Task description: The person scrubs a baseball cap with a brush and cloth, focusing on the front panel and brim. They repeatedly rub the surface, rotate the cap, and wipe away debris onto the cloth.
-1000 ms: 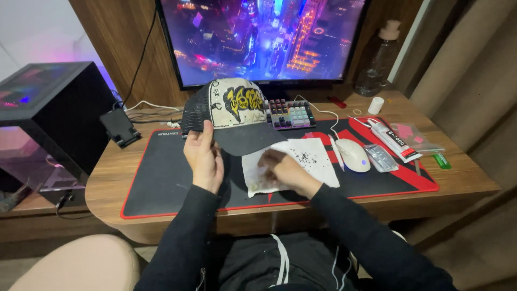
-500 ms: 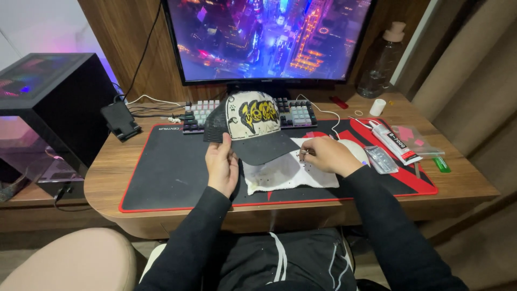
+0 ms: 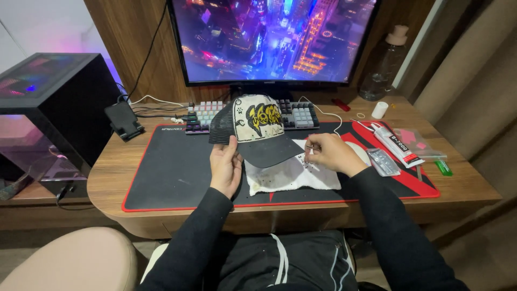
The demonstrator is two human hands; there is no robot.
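One trucker cap (image 3: 257,126) is up off the desk, its cream front panel with yellow-and-black graphic facing the camera, black mesh at the back, dark brim pointing down toward the person. The left hand (image 3: 225,167) has it pinched at the lower edge near the mesh, fingers closed around the rim. The right hand (image 3: 329,153) hovers just beside the brim, fingertips drawn together on something small and thin; what exactly it grips I cannot tell. Under both hands lies one stained white cloth (image 3: 293,175), spread flat on the black desk mat with red trim (image 3: 167,172).

Counting around the desk: one monitor (image 3: 272,40) glowing with a neon city scene, one keyboard (image 3: 293,114) partly hidden behind the cap, one black PC case (image 3: 54,102) at the left, one small black stand (image 3: 124,119) beside it. To the right, one white glue tube (image 3: 397,144), one small flat silver packet (image 3: 383,161), one green marker (image 3: 444,167), one clear plastic bottle (image 3: 383,67) standing at the back, and one small white roll (image 3: 379,110) near it.
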